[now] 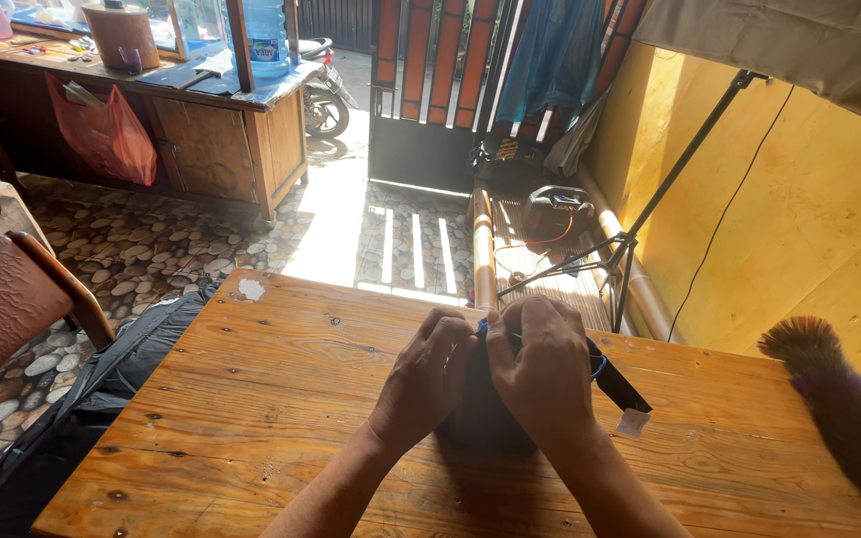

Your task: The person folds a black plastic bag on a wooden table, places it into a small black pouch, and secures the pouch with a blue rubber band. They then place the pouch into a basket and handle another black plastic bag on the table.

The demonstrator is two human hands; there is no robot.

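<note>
Gripping a dark cloth pouch [480,413] on the wooden table [281,389], the left hand [426,379] and right hand [545,374] pinch its top edge, strap [618,387] trailing right.

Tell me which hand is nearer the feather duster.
Right. The right hand sits on the dark bag's side toward the feather duster; the left hand is farther.

Pebble floor [142,249], yellow wall [809,229], sunlit gate [430,90]
</note>
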